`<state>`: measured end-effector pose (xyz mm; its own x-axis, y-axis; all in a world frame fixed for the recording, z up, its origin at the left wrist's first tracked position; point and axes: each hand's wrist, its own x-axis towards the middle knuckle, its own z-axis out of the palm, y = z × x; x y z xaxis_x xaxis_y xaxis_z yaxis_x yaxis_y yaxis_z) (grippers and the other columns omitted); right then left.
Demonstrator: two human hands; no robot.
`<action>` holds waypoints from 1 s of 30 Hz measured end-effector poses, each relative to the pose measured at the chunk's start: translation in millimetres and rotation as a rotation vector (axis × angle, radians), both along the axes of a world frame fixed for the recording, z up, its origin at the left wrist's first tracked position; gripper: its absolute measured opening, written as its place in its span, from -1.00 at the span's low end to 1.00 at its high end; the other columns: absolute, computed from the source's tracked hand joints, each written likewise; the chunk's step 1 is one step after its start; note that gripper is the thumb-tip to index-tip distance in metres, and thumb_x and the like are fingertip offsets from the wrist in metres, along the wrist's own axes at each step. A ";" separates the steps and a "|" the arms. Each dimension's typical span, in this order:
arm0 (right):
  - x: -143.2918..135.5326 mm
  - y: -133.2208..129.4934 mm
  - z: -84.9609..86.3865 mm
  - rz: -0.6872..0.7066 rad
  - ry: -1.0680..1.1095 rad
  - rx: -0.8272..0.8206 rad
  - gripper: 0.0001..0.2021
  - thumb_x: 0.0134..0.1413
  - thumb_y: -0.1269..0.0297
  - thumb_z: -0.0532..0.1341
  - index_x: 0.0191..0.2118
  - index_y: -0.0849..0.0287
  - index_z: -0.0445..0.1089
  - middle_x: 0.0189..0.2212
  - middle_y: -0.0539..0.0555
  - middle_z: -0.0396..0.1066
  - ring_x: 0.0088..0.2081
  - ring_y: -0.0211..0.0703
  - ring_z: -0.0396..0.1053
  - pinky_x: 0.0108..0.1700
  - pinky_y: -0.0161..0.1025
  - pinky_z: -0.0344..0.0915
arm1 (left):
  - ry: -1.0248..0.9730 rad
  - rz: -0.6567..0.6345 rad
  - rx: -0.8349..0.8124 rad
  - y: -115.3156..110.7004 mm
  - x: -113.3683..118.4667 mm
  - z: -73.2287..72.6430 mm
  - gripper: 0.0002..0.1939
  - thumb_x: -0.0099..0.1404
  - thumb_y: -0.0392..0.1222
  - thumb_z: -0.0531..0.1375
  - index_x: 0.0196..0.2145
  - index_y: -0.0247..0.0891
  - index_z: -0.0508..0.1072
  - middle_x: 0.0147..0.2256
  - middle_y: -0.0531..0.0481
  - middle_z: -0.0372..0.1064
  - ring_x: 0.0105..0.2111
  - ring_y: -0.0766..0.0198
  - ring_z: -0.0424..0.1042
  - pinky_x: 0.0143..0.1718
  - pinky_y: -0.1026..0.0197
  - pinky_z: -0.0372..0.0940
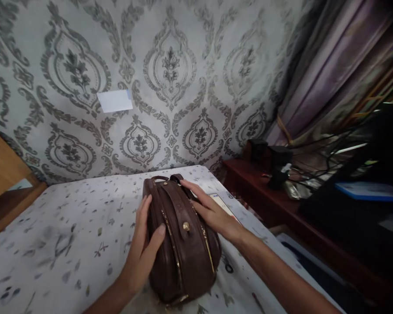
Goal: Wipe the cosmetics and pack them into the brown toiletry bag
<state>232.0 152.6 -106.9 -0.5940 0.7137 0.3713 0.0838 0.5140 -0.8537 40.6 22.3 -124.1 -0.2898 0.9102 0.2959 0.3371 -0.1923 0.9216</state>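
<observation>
A dark brown leather bag (193, 257) with gold zips and a gold stud on its strap lies on a bed with a white patterned sheet (85, 244). My left hand (144, 244) rests along the bag's left side, fingers stretched out and thumb on top near the left zip. Across the upper right of the bag lies my right hand (212, 211), its fingers extended toward the strap loop at the far end. Both hands touch the bag, their fingers apart. A phone (223, 204) with a lit screen lies just beyond my right hand, partly hidden by it.
Behind the bed stands a damask-patterned wall (170, 87) with a white card (114, 100) on it. To the right is a dark red table (258, 183) with black boxes, cables and a blue object (370, 192). A wooden headboard (9, 174) stands at left; a purple curtain (330, 74) hangs at right.
</observation>
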 end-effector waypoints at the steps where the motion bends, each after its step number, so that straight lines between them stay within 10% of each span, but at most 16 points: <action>1: -0.9 6.8 2.3 0.018 -0.008 0.011 -0.47 0.24 0.17 0.17 0.32 -0.10 0.21 0.36 0.01 0.13 0.39 -0.05 0.03 0.42 0.06 -0.09 | 0.003 -0.019 -0.009 1.7 -4.2 6.6 -0.32 0.35 0.10 0.11 0.36 0.00 0.04 0.42 -0.03 -0.14 0.41 0.00 -0.14 0.41 -0.15 -0.16; 9: -40.7 58.3 20.2 -0.028 -0.199 0.156 -0.54 -0.05 0.34 0.33 0.06 0.16 0.49 0.12 0.17 0.43 0.18 0.13 0.32 0.25 0.09 0.20 | 0.188 -0.088 -0.143 34.0 -33.4 49.5 -0.33 0.15 -0.12 0.22 0.24 -0.07 0.30 0.41 -0.09 -0.11 0.42 -0.06 -0.17 0.35 -0.12 -0.01; 23: -78.7 104.3 43.0 0.184 -0.400 0.388 -0.88 -0.21 0.47 0.24 -0.46 0.22 0.51 -0.45 0.01 0.55 -0.29 -0.04 0.44 -0.21 -0.24 0.34 | 0.226 -0.026 -0.344 127.1 -61.2 58.6 -0.54 0.05 -0.01 0.24 -0.09 -0.24 0.46 -0.14 -0.09 0.52 -0.08 0.04 0.45 -0.13 0.14 0.33; 30: -77.6 104.1 38.3 0.220 -0.396 0.399 -0.92 -0.12 0.37 0.22 -0.43 0.21 0.45 -0.45 -0.02 0.52 -0.31 -0.03 0.42 -0.27 -0.26 0.30 | 0.111 -0.271 -0.520 138.3 -84.4 72.5 -0.57 -0.11 0.06 0.34 -0.27 -0.20 0.56 -0.28 -0.03 0.53 -0.19 0.08 0.44 -0.30 0.18 0.29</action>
